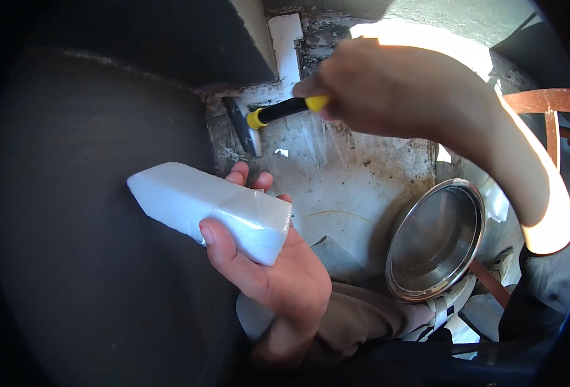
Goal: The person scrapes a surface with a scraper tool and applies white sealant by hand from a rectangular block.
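My left hand [275, 267] is closed around a long white block [201, 200] with a wet-looking shine and a slanted far end. Its thumb presses the near side and the fingertips show beyond the far edge; I cannot tell what the block is made of. Farther off, my right hand [356, 80] grips the black and yellow handle of a scraper [284, 111]. The scraper's wide metal head [243, 128] rests at the stained pale floor [336, 187], close to the foot of the dark wall.
A round metal basin [436, 238] with liquid in it stands at the right. Beyond it is a reddish-brown wooden chair [551, 129]. The dark wall [104, 258] fills the left, and a dark block-like projection [149, 39] juts in at the back. My shoe [449, 309] is below the basin.
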A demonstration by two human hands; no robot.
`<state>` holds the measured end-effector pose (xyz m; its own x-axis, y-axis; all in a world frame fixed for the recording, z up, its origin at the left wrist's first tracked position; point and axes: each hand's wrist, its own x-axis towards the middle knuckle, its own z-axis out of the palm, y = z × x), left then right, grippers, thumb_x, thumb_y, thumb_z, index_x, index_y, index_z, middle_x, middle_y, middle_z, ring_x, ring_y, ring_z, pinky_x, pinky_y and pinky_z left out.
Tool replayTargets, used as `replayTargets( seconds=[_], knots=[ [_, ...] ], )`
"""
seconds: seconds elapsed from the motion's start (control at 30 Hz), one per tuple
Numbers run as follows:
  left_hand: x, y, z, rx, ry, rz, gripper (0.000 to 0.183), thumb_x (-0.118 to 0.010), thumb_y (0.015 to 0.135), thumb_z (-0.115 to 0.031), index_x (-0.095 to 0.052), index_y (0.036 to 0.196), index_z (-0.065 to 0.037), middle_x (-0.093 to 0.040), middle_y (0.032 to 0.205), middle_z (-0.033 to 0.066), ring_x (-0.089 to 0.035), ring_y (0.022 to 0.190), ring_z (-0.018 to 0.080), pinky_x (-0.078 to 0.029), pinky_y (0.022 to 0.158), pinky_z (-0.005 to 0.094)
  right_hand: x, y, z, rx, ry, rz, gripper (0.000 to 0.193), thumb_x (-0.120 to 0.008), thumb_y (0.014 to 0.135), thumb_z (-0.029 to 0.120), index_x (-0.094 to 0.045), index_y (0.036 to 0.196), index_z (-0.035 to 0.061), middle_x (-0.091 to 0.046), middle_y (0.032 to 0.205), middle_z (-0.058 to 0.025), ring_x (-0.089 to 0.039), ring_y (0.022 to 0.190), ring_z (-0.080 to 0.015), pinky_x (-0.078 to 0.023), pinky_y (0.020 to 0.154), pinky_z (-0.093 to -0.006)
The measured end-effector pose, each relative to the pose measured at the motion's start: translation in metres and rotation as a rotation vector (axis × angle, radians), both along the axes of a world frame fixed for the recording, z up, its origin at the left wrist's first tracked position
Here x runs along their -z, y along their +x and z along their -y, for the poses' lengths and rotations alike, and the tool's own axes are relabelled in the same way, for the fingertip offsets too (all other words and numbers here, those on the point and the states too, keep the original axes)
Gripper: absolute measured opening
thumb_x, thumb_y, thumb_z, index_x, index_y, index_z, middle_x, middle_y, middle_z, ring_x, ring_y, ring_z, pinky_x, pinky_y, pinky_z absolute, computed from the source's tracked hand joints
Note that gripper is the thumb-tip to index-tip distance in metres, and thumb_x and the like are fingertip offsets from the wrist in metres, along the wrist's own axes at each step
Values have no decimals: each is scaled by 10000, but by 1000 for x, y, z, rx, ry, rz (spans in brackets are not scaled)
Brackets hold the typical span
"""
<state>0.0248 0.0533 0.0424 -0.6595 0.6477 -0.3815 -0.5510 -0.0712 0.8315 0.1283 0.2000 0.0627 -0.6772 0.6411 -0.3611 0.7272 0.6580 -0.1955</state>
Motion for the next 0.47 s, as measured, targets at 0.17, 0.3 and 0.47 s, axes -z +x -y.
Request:
replayTargets(
  seconds=[0.17, 0.3, 0.47],
  knots=[
    [2, -1, 1, -11, -13, -17, 522, -432, 904, -512, -492, 1151, -56, -524, 1119, 44, -506, 1002, 152, -410, 826, 275, -4, -3, 3, -40, 18, 54, 256, -585, 827, 185, -655, 1062, 112, -648, 769, -152, -641, 756, -310, -509, 718, -405],
    [1, 0, 0, -9, -10, -15, 525, -442, 899, -514, -489, 1151, -56, -523, 1115, 46, -509, 1003, 153, -411, 825, 275, -10, -3, 6, 75, -83, 61, 272, -587, 822, 178, -655, 1070, 89, -653, 777, -164, -640, 779, -331, -508, 732, -409],
    [2, -2, 1, 21, -22, -33, 559, -440, 897, -531, -445, 1204, -64, -523, 1121, 50, -512, 1015, 159, -420, 852, 290, -5, -14, 5, 40, -46, 43, 297, -610, 812, 184, -653, 1089, 85, -659, 842, -186, -644, 818, -334, -504, 756, -418]
  ],
)
